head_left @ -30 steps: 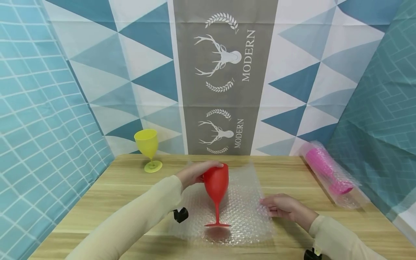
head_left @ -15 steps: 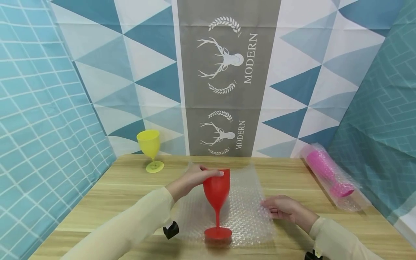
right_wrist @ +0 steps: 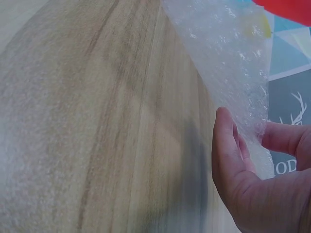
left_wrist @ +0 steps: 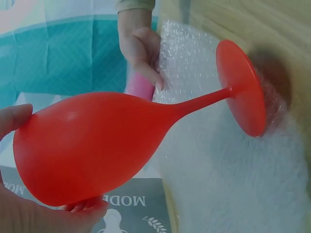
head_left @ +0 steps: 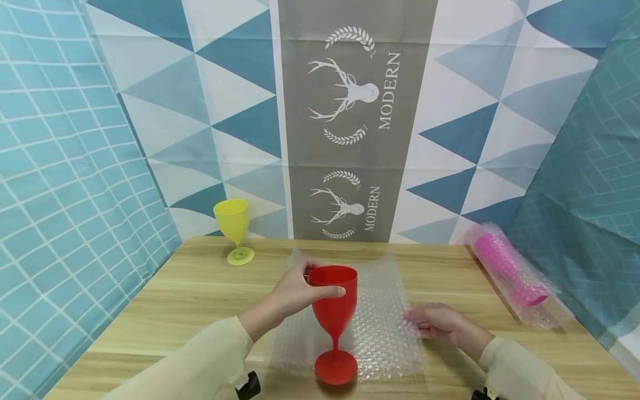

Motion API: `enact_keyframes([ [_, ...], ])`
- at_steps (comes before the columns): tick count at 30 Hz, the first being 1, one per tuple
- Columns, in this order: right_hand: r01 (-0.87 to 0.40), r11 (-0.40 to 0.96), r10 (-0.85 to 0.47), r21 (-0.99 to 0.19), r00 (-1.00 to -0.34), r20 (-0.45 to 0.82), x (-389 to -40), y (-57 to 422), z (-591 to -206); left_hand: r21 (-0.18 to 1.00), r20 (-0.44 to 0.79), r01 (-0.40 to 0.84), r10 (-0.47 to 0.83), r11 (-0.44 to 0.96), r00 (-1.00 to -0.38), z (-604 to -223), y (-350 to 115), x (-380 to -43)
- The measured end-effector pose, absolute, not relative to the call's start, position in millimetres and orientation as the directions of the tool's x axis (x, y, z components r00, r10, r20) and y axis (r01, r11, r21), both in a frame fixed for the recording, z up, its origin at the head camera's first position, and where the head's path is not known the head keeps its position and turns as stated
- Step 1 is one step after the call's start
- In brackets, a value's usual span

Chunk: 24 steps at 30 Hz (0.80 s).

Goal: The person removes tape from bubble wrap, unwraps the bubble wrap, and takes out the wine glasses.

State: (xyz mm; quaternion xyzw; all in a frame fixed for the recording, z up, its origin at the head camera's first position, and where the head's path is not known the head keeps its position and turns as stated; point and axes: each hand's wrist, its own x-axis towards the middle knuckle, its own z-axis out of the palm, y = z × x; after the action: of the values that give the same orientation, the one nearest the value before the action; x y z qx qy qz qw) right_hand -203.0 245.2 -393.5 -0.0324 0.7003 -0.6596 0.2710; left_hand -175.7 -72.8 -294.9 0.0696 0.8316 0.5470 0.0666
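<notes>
My left hand (head_left: 290, 291) grips a red plastic goblet (head_left: 334, 311) round its bowl, thumb on the near side and fingers at the far side. Its foot points down, close over the front part of a bubble wrap sheet (head_left: 377, 333); whether they touch I cannot tell. The left wrist view shows the whole goblet (left_wrist: 97, 141), bowl, stem and round foot. My right hand (head_left: 442, 322) pinches the right edge of the bubble wrap. In the right wrist view, that wrap (right_wrist: 228, 63) passes between thumb and fingers, slightly raised off the table.
A yellow goblet (head_left: 233, 222) stands upright at the back left of the wooden table (head_left: 200, 311). At the back right lies a pink goblet (head_left: 505, 266) rolled in bubble wrap. Patterned cloth (head_left: 345, 111) hangs behind the table and on both sides.
The left hand has brought the red goblet slightly toward me and tipped it, so its open rim and the top of its foot now show. The right hand stays at the wrap's edge.
</notes>
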Motion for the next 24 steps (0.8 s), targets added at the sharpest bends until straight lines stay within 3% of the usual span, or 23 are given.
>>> enact_keyframes([
  [12, 0.306, 0.129, -0.411, -0.943, -0.849, -0.332, -201.1, 245.9, -393.1, 0.930, 0.068, 0.118, 0.153, 0.347, -0.986, -293.0, -84.2, -147.6],
  [24, 0.297, 0.117, -0.427, -0.948, -0.846, -0.318, -200.0, 248.2, -396.7, 0.939, 0.100, 0.138, 0.134, 0.314, -0.986, -282.5, -115.5, -147.1],
])
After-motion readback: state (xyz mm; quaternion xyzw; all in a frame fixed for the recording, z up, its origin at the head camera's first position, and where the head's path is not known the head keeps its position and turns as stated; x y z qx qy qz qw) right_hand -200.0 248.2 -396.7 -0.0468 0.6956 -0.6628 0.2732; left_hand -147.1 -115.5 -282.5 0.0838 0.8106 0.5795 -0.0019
